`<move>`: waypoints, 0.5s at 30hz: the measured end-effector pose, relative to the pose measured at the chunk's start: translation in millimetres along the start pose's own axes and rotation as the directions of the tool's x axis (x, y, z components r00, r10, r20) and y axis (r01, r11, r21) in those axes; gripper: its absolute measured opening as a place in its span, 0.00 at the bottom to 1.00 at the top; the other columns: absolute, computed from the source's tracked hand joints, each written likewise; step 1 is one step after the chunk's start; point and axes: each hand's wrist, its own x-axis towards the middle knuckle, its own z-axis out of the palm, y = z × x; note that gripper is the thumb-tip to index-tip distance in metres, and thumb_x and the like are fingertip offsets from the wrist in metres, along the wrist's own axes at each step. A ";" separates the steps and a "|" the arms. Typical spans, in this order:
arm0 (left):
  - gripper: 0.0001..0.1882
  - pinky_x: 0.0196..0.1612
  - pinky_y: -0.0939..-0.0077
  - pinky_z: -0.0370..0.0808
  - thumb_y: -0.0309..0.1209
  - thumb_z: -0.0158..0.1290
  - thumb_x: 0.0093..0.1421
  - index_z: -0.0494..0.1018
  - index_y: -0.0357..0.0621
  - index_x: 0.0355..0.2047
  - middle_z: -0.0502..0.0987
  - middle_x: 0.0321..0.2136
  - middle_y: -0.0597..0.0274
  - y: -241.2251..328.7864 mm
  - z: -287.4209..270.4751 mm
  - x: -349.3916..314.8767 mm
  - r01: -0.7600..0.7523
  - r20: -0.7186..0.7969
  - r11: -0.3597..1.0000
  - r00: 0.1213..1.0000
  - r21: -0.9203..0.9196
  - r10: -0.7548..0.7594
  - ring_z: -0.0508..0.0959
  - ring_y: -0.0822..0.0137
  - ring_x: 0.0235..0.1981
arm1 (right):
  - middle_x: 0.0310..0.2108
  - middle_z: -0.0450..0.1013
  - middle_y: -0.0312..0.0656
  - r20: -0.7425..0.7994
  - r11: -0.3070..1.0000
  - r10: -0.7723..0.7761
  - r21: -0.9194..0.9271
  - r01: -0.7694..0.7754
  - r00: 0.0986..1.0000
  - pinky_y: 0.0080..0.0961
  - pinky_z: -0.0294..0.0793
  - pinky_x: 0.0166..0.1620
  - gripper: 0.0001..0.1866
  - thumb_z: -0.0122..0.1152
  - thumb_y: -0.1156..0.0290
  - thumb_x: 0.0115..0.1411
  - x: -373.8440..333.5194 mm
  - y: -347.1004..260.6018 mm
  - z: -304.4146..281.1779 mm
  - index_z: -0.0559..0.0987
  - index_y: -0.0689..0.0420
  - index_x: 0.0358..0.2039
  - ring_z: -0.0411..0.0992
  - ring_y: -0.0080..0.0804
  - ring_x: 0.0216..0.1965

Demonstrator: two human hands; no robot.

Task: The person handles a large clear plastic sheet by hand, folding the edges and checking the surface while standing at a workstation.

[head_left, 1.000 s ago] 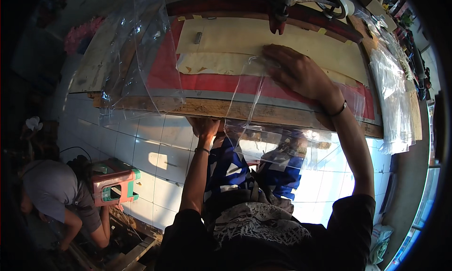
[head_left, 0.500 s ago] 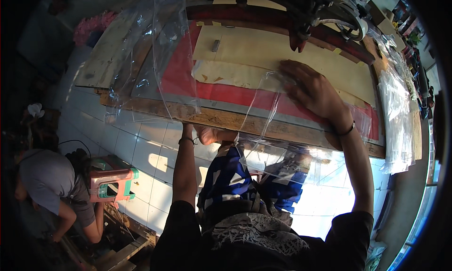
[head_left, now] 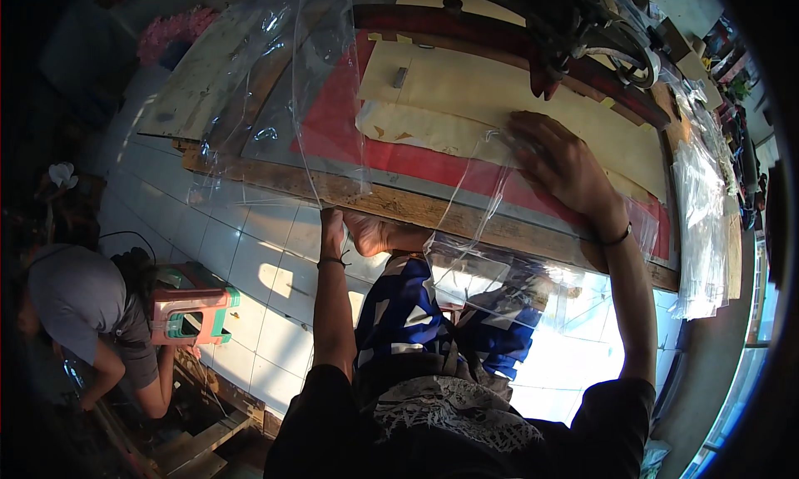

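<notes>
Head view: a wood-edged surface (head_left: 399, 209) is carrying a red sheet (head_left: 416, 164), with cream card (head_left: 466, 78) covering part of it. Clear plastic film (head_left: 481, 183) is lying across these and hanging past the front edge. The right hand (head_left: 568, 164) is resting over its far end, fingers slightly spread; the left hand (head_left: 331, 223) is reaching the edge, fingers hidden, so I can't tell their state. A small metal piece (head_left: 400, 78) is sitting on the card.

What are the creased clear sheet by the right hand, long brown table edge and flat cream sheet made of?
Creased clear sheet: glossy plastic, probably; it's transparent with bright glints.
Long brown table edge: rough wood, by its dull streaks.
Flat cream sheet: matte paper or card, perhaps; torn spots.
</notes>
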 end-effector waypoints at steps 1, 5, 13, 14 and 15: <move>0.30 0.60 0.69 0.62 0.39 0.52 0.63 0.60 0.38 0.60 0.65 0.59 0.56 0.1 0.8 0.7 -0.024 -0.041 0.999 0.999 0.034 0.026 0.66 0.65 0.58 | 0.51 0.70 0.49 -0.003 1.000 -0.007 0.000 0.007 1.000 0.37 0.73 0.50 0.19 0.57 0.67 0.60 0.4 0.2 -0.1 0.74 0.60 0.51 0.73 0.50 0.47; 0.32 0.60 0.65 0.63 0.46 0.53 0.60 0.63 0.35 0.58 0.67 0.58 0.50 -6.1 -4.4 -5.8 -0.116 -0.026 0.887 0.989 0.446 0.142 0.67 0.57 0.58 | 0.52 0.70 0.49 -0.007 0.996 -0.085 0.007 0.085 0.996 0.37 0.72 0.53 0.20 0.57 0.68 0.59 8.1 -2.0 4.5 0.74 0.61 0.51 0.71 0.49 0.50; 0.50 0.66 0.55 0.51 0.57 0.55 0.56 0.46 0.45 0.68 0.54 0.65 0.51 19.5 128.1 -184.6 0.287 0.785 0.942 0.619 -0.173 -0.044 0.55 0.54 0.66 | 0.52 0.70 0.49 -0.003 0.994 -0.107 0.000 0.107 0.994 0.38 0.70 0.55 0.18 0.56 0.69 0.59 1.2 8.0 1.2 0.74 0.62 0.49 0.69 0.49 0.52; 0.53 0.67 0.57 0.51 0.58 0.56 0.55 0.41 0.43 0.69 0.52 0.66 0.54 39.7 145.2 -204.6 0.357 0.802 0.874 0.594 -0.330 0.060 0.56 0.57 0.66 | 0.51 0.70 0.49 -0.005 0.993 -0.118 -0.004 0.118 0.993 0.38 0.70 0.55 0.18 0.55 0.69 0.59 0.6 9.7 2.6 0.74 0.62 0.49 0.69 0.49 0.52; 0.56 0.68 0.56 0.48 0.57 0.59 0.53 0.40 0.43 0.69 0.54 0.65 0.52 63.7 162.5 -222.4 0.309 0.782 0.863 0.606 -0.399 0.145 0.54 0.55 0.67 | 0.51 0.70 0.49 0.003 0.992 -0.122 -0.023 0.122 0.992 0.38 0.69 0.55 0.18 0.55 0.69 0.59 -0.5 12.2 3.1 0.74 0.63 0.49 0.69 0.49 0.52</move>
